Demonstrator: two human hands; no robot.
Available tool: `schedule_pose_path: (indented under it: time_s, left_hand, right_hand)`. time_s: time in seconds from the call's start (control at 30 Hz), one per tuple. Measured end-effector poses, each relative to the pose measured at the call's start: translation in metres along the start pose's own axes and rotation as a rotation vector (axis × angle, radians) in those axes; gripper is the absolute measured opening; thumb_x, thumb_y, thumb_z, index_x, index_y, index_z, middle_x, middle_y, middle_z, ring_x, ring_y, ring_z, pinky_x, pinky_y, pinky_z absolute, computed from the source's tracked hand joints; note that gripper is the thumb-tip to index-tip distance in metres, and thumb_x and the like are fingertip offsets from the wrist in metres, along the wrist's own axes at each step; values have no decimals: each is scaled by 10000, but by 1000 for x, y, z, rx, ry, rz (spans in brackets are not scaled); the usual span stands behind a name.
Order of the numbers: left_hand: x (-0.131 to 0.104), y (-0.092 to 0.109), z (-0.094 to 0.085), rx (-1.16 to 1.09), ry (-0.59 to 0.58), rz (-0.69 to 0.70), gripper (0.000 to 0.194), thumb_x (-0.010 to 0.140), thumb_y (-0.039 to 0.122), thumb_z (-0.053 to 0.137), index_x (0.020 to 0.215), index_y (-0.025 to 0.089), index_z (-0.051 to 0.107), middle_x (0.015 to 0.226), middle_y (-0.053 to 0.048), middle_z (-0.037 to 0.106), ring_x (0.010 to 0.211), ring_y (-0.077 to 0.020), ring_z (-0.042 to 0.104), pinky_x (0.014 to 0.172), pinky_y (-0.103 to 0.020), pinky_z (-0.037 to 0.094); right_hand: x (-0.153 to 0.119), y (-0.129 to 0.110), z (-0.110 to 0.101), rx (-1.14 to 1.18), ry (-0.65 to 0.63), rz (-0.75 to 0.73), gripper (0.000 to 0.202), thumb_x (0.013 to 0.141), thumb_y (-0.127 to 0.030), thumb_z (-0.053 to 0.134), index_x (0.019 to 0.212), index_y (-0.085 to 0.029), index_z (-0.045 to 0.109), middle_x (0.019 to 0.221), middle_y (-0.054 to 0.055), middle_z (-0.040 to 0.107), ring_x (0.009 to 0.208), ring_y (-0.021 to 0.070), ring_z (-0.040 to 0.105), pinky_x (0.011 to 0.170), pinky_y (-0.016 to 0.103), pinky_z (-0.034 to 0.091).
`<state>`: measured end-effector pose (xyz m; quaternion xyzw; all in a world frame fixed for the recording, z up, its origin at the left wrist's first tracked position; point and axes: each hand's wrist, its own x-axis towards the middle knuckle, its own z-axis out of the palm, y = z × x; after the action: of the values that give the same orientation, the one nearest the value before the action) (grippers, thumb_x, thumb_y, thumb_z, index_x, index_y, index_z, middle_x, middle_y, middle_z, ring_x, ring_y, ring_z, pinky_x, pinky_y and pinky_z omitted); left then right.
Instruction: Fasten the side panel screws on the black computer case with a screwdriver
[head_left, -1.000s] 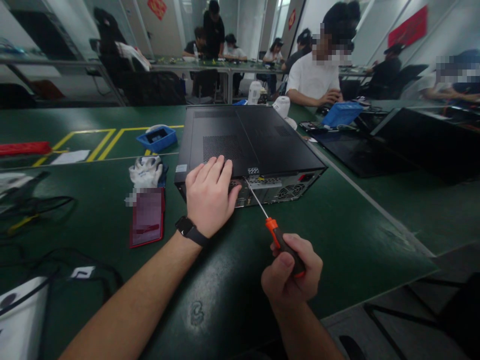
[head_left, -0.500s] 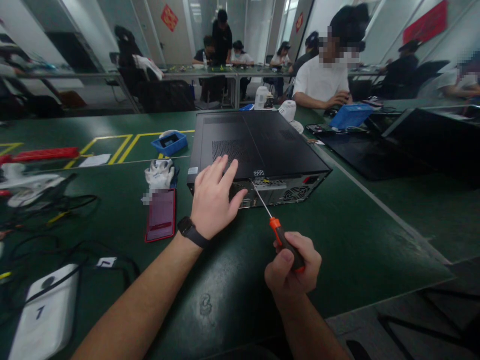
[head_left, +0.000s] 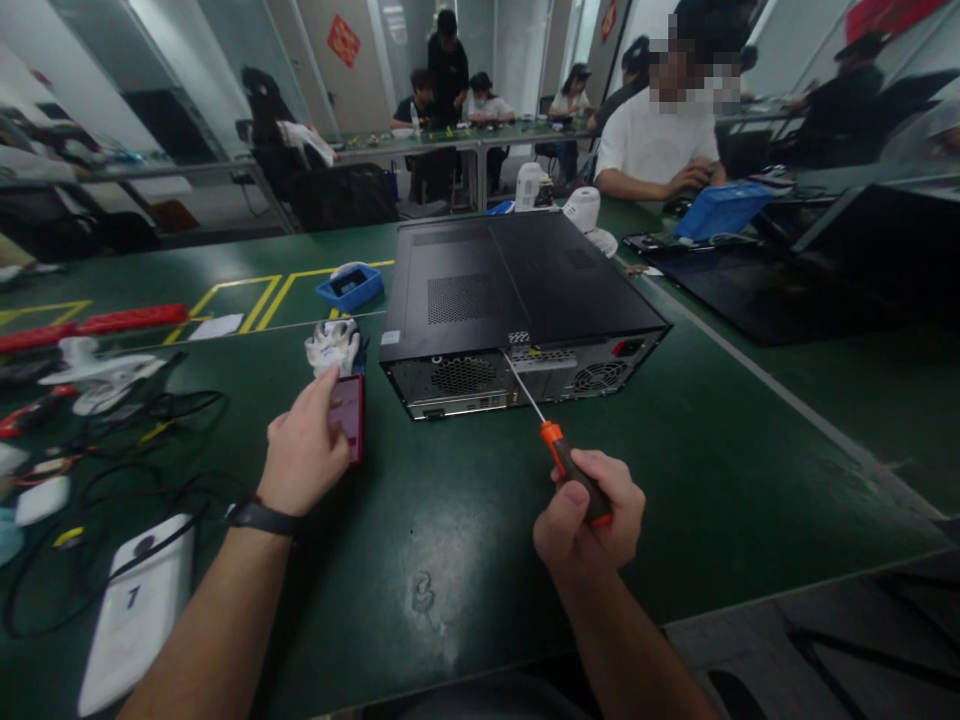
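- Black desktop computer case [head_left: 585, 290]: lies flat beyond both hands, mostly in the span between them, its rear panel turned toward the person.
- Right hand [head_left: 592, 510]: wrapped firmly round the handle of an orange-and-black screwdriver [head_left: 556, 450], thumb along the grip. The shaft slants away from this hand, up and to its left, with the tip at the upper edge of the rear panel, beside a small perforated tab [head_left: 518, 338].
- Left hand [head_left: 307, 445]: well apart from the right hand and clear of the case, fingers extended over a red-edged phone [head_left: 352, 420]. Whether the fingertips press the screen cannot be told. A dark band [head_left: 266, 518] circles the wrist.
- White work glove [head_left: 332, 343]: just beyond the left fingertips, near the case's left side.
- Blue plastic tray [head_left: 365, 297]: farther out past the glove, with a dark object [head_left: 349, 281] inside.
- White device marked "1" [head_left: 135, 620]: on the near side of the left hand, to its left, beside the forearm; black cables [head_left: 217, 484] run close by.
- White-shirted co-worker [head_left: 652, 145]: seated far beyond the right hand, near a blue bin [head_left: 724, 212].
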<state>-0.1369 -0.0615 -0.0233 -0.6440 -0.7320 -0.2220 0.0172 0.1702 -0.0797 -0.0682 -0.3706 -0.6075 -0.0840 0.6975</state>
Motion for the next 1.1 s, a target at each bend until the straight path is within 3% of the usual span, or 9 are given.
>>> schedule_pose_path:
  time_s: [0.17, 0.3, 0.43, 0.67, 0.87, 1.1]
  left_hand:
    - [-10, -16, 13, 33, -42, -15, 749, 886, 164, 492, 1628, 160, 393, 1560, -190, 605, 1391, -337, 633, 1183, -562, 488]
    - [-12, -21, 19, 65, -92, 16, 789, 847, 161, 501, 1628, 182, 390, 1585, -166, 590, 1424, -311, 613, 1188, -521, 491]
    - [-14, -21, 22, 115, -147, 16, 752, 866, 174, 477, 1615, 155, 407, 1607, -188, 564, 1440, -332, 597, 1151, -554, 507]
    - [-16, -20, 24, 77, -134, 3, 708, 885, 179, 482, 1589, 139, 417, 1541, -187, 615, 1294, -297, 698, 1145, -517, 514]
    - [-16, -20, 26, 39, -58, 8, 664, 914, 224, 491, 1572, 149, 452, 1550, -186, 606, 1322, -319, 682, 1188, -532, 485]
    - [-16, -20, 27, 55, -107, 21, 656, 943, 280, 454, 1578, 112, 450, 1508, -205, 635, 1287, -342, 700, 1131, -544, 521]
  right_hand:
    - [-5, 3, 1, 13, 14, 13, 335, 935, -203, 618, 1269, -183, 640, 923, 40, 698, 760, 164, 681, 654, 331, 590]
    - [-6, 4, 1, 22, 20, 25, 329, 939, -204, 618, 1267, -187, 644, 944, 47, 699, 765, 168, 682, 643, 331, 589]
    - [-5, 3, 1, 37, 25, 17, 333, 932, -189, 623, 1264, -166, 647, 938, 51, 693, 772, 170, 685, 656, 332, 589]
    - [-5, 3, 0, -5, 12, 13, 319, 947, -206, 610, 1265, -186, 632, 938, 43, 693, 762, 160, 677, 650, 325, 591]
    - [-2, 0, 1, -30, 4, 10, 312, 953, -214, 592, 1263, -198, 622, 944, 36, 689, 733, 152, 669, 625, 313, 577]
    - [-1, -1, 1, 12, 8, 9, 327, 941, -180, 597, 1267, -173, 628, 941, 42, 692, 752, 160, 677, 649, 328, 584]
